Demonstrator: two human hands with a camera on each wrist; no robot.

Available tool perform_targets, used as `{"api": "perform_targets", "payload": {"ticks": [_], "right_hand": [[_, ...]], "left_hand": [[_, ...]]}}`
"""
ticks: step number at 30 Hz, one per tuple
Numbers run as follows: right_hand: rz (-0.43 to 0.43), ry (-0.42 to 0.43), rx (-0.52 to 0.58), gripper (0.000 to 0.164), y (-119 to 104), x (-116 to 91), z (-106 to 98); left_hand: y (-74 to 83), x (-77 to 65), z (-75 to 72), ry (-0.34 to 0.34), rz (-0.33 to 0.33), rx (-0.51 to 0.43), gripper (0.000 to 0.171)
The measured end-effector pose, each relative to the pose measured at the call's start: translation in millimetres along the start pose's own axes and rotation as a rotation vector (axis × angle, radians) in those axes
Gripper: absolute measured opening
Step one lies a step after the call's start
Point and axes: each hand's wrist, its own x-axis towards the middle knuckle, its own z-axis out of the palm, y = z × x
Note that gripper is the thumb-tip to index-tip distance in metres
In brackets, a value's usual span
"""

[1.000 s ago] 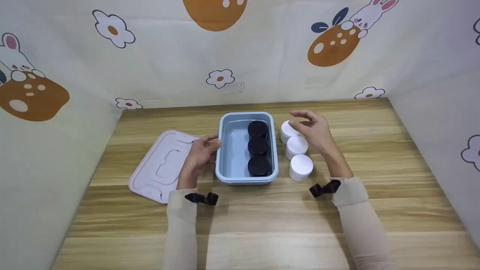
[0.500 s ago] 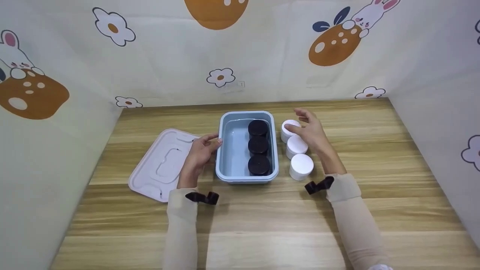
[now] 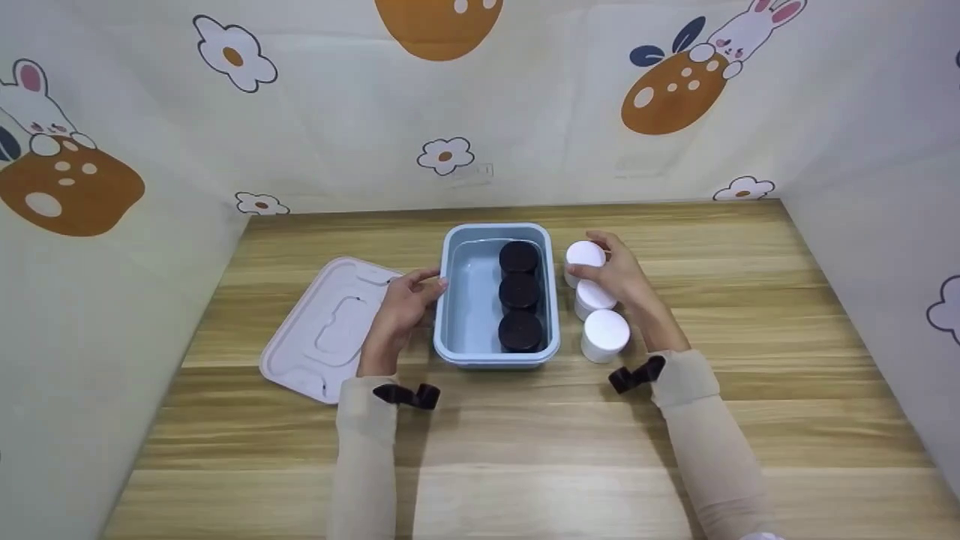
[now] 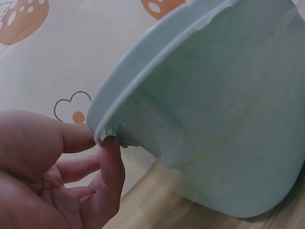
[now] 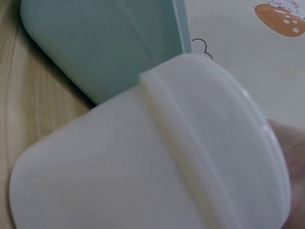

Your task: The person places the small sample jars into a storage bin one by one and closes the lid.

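Note:
A light blue plastic box [image 3: 480, 356] stands mid-table with three black-lidded jars [image 3: 519, 291] in a row along its right side. My left hand [image 3: 401, 311] pinches the box's left rim between thumb and fingers, seen closely in the left wrist view. To the right of the box, three white jars [image 3: 606, 330] stand in a line. My right hand [image 3: 626, 277] grips the farthest white jar [image 3: 585, 253], thumb across its near side and fingers behind. In the right wrist view, a white lidded jar [image 5: 109, 162] fills the foreground and hides most of the hand.
A pale flat lid [image 3: 322, 330] with moulded grooves lies left of the box, partly behind the left hand. The wooden table [image 3: 510, 465] meets printed cloth walls [image 3: 330, 150] at the back and sides.
My right hand has come down and leftward, and its thumb and fingers have closed round the farthest white jar. The left hand stays at the box rim.

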Motion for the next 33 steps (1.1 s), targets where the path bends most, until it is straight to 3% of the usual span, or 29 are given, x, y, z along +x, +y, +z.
{"api": "perform_targets", "payload": {"ticks": [12, 19, 23, 33], "right_hand": [[0.035, 0.039, -0.02, 0.073, 2.0, 2.2, 4.7], [0.036, 0.071, 0.065, 0.07, -3.1, 0.3, 3.5], [-0.022, 0.076, 0.084, 0.068, -8.4, -3.4, 2.1], [-0.202, 0.092, 0.014, 0.07, -18.6, -14.4, 0.7]], "left_hand": [[0.3, -1.5, 0.9, 0.007, -0.01, 0.004, 0.047], [0.6, -0.5, 0.4, 0.003, -0.016, 0.015, 0.047], [0.6, 0.0, 0.3, 0.004, -0.019, 0.023, 0.047], [1.3, -0.4, 1.6, -0.005, -0.023, -0.004, 0.045]]}}
